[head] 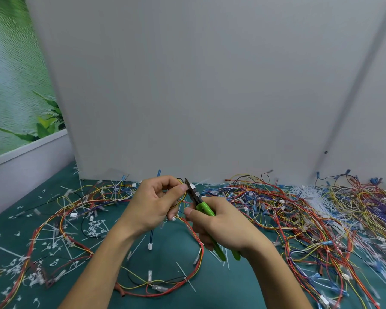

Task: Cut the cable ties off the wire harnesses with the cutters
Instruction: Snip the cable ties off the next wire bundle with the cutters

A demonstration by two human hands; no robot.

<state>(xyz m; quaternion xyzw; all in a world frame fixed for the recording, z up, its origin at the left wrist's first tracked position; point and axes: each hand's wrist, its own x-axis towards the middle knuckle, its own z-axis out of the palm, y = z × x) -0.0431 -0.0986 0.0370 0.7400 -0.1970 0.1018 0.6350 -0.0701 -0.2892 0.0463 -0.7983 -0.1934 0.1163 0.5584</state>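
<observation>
Green-handled cutters (202,206) are held above the tabletop (210,293) at mid-frame. Their long axis runs from the right hand (223,224) up and leftward, blade tips pointing toward the grey wall (210,85). Its fingers curl round both handles. The blades meet a white cable tie (192,186) on a wire harness (200,253), which the left hand (152,204) pinches just beside the tie, probably to steady it for cutting.

Workshop bench, green mat (221,284), wire harnesses (299,208) heaped, cut ties (94,228)
</observation>
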